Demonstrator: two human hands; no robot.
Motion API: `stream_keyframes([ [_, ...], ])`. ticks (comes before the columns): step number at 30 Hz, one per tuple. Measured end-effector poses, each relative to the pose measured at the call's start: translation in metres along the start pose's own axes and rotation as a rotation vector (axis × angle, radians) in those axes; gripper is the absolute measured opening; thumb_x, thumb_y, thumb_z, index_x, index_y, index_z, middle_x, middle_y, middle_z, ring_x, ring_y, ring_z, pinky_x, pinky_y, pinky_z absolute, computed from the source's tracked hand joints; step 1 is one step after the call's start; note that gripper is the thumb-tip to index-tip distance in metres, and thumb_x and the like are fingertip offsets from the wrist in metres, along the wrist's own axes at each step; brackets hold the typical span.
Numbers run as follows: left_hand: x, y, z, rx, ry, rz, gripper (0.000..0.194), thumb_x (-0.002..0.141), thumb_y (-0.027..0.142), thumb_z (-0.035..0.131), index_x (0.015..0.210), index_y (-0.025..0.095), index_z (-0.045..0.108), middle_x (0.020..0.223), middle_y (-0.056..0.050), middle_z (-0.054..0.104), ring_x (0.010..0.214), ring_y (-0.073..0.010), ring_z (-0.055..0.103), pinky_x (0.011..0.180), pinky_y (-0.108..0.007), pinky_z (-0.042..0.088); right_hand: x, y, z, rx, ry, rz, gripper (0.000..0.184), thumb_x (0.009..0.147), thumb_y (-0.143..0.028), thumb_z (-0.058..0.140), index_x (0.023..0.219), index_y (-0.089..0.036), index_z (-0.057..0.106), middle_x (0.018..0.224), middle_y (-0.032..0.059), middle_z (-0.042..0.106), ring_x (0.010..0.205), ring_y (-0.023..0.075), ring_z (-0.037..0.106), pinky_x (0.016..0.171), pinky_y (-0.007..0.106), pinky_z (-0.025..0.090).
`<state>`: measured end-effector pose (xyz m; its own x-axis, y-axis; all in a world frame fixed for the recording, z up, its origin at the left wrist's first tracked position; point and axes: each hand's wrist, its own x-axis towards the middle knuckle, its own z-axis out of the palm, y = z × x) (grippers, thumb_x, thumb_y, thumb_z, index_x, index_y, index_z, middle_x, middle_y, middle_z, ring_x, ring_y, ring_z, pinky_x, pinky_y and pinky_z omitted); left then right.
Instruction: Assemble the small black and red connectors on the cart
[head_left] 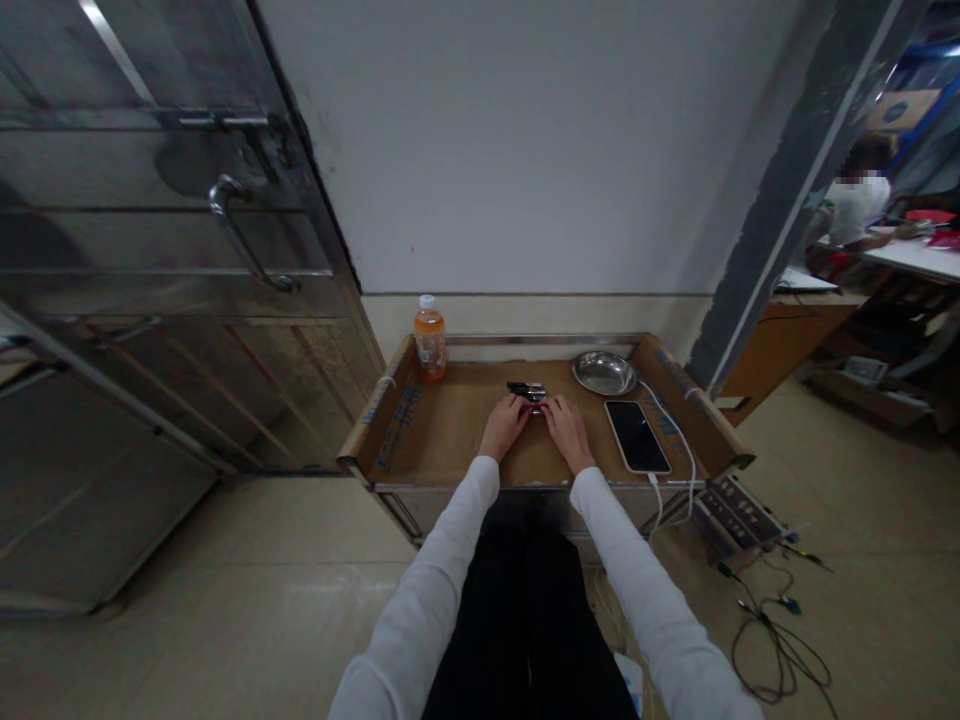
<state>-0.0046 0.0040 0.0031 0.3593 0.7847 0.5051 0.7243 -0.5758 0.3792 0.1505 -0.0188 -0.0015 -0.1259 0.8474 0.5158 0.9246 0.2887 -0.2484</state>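
My left hand [506, 426] and my right hand [567, 430] meet over the middle of a cardboard-lined cart top [450, 440]. Between their fingertips lies a slim red pen-like item [535, 407], held from both ends; most of it is covered by the fingers. The fingers of both hands are closed in a pinch. Just beyond them, several slim black and silver pen-like pieces [526, 389] lie side by side, too small to make out fully.
An orange drink bottle [430, 342] stands at the back left. To the right are a round metal dish [604, 373] and a phone [637, 437] with a white cable [686, 450]. Raised cardboard sides edge the cart. Cords [780, 640] lie on the floor; a person [859, 205] sits far right.
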Motion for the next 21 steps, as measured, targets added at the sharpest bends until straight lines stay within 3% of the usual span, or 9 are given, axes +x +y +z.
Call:
stream_keyframes([
  [14,-0.0047,-0.0024,0.0004,-0.060,-0.029,0.013,0.017,0.092,0.027,0.049,0.106,0.022,0.055,0.100,-0.004,0.065,0.097,-0.0166,0.060,0.089,-0.031,0.047,-0.0039,0.0028,0.0016,0.188,-0.040,-0.111,0.023,0.091,-0.020,0.045,0.109,-0.022,0.059,0.106,0.0062,0.063,0.097,0.0191,0.059,0.085,0.030,0.046],
  [21,-0.0034,0.0016,-0.0034,-0.064,-0.023,0.013,0.023,0.092,0.027,0.048,0.114,0.020,0.051,0.103,-0.005,0.066,0.098,-0.0175,0.061,0.088,-0.031,0.045,-0.0047,0.0006,-0.0017,0.196,-0.032,-0.080,0.023,0.093,-0.023,0.041,0.104,-0.021,0.061,0.102,0.0065,0.064,0.097,0.0194,0.059,0.086,0.030,0.045],
])
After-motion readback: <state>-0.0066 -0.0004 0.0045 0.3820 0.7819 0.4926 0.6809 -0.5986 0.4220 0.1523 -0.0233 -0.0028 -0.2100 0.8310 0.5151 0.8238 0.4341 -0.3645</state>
